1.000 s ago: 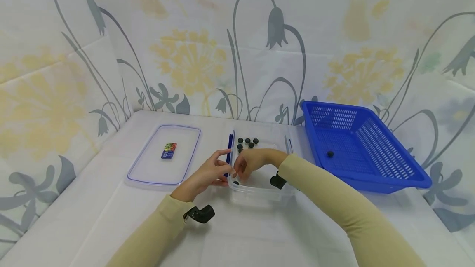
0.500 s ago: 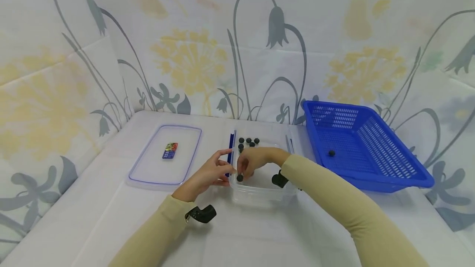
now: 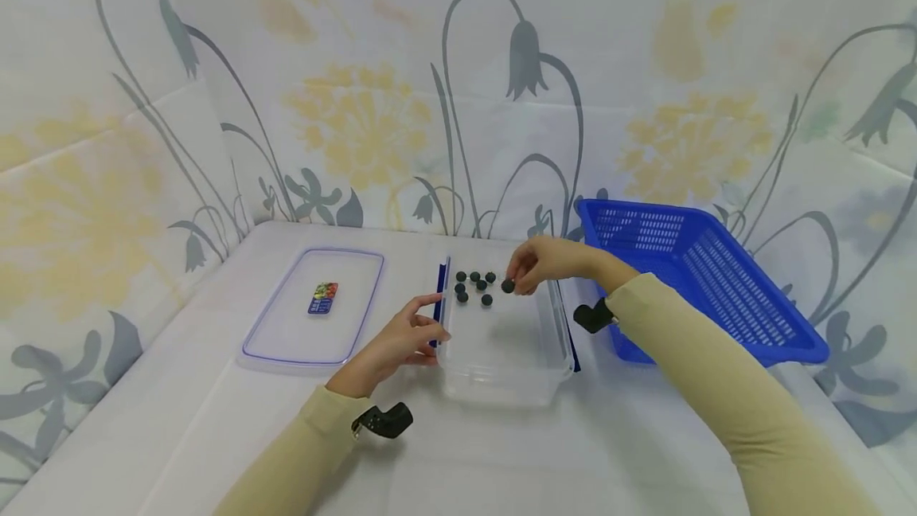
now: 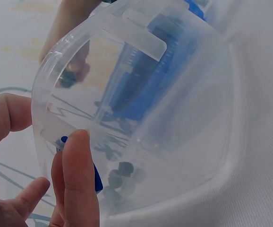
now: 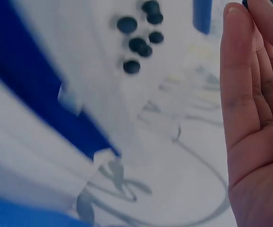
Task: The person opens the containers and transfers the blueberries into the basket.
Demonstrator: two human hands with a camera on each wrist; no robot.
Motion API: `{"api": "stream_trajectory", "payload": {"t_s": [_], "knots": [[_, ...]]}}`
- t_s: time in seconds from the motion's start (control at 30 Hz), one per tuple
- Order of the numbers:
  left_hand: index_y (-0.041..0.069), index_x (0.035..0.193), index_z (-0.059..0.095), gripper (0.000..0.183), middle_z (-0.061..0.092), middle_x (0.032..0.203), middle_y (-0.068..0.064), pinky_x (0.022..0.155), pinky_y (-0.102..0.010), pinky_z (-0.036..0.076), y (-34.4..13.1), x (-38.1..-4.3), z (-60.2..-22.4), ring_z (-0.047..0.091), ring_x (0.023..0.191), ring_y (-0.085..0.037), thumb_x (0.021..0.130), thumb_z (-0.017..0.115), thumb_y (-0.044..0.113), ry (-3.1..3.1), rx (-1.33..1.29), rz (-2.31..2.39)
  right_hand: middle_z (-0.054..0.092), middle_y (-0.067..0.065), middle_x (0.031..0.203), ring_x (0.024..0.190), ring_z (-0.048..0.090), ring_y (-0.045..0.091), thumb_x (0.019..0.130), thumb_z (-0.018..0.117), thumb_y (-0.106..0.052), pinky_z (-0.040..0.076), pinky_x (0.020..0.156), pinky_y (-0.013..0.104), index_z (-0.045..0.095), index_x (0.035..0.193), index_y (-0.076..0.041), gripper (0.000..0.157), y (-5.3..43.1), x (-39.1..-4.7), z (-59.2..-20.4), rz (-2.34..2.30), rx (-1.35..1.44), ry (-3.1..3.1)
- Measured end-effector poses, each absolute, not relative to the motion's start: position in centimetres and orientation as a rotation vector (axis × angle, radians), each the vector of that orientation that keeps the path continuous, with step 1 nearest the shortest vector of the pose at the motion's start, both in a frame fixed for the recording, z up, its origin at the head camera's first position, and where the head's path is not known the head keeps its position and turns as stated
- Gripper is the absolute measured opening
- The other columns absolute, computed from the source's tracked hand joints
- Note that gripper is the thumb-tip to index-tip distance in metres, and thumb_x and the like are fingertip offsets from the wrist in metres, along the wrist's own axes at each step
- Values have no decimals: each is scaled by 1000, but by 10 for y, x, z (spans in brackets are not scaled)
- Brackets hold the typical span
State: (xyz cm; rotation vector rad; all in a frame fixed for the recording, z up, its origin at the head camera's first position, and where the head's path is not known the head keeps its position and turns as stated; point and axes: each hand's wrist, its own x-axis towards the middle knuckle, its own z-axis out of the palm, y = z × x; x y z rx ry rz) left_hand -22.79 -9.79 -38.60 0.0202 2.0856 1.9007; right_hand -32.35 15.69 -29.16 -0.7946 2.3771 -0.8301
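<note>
A clear plastic container (image 3: 501,381) with blue side latches stands at the table's middle. Several small dark balls (image 3: 481,285) lie in its back left part; the right wrist view shows them too, as a loose cluster. My left hand (image 3: 401,338) grips the container's left rim, thumb over the edge and fingers on the outside. In the left wrist view its fingers are at the blue latch (image 4: 98,179). Over the back right of the container, my right hand (image 3: 544,263) pinches one dark ball (image 3: 508,286) between thumb and fingertips.
To the left lies a clear lid (image 3: 286,345) with a blue edge and a colourful label (image 3: 323,298). A blue slotted basket (image 3: 759,285) stands at the right, partly behind my right forearm. A flower-patterned cloth (image 3: 372,118) rises behind the table.
My right hand has picked up a dark ball at the container's near left corner and carried it to the back right. The left hand keeps its grip. My right arm now hides the basket's ball.
</note>
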Motion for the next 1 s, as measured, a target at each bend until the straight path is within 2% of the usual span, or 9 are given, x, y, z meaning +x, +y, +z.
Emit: {"api": "stream_trajectory", "payload": {"t_s": [0.27,0.6,0.77,1.0], "knots": [[21,142,34,71,50,102,-13,59,-29,54,-98,-228,-389,51,60,-17,80,64,8,2079,19,1903,67,8,86,83,64,26,80,72,-12,52,79,39,64,102,1,26,219,-325,-272,-915,-691,2508],[20,142,34,69,49,103,-13,59,-29,54,-99,-229,-389,51,61,-17,81,64,9,2090,15,1884,67,9,95,86,63,21,81,71,-28,46,87,46,63,108,0,39,300,-324,-277,-891,-515,2671],[21,142,34,70,49,103,-13,60,-29,54,-98,-230,-389,52,62,-19,81,65,10,2096,8,1883,66,18,101,86,64,20,84,69,-24,44,90,50,58,113,8,44,331,-323,-288,-968,-439,2672],[22,142,35,70,49,102,-13,60,-29,53,-98,-230,-390,52,62,-19,81,65,9,2100,-2,1882,65,20,103,86,65,17,86,67,-18,48,87,45,54,115,13,45,359,-322,-305,-1080,-350,2644]]}}
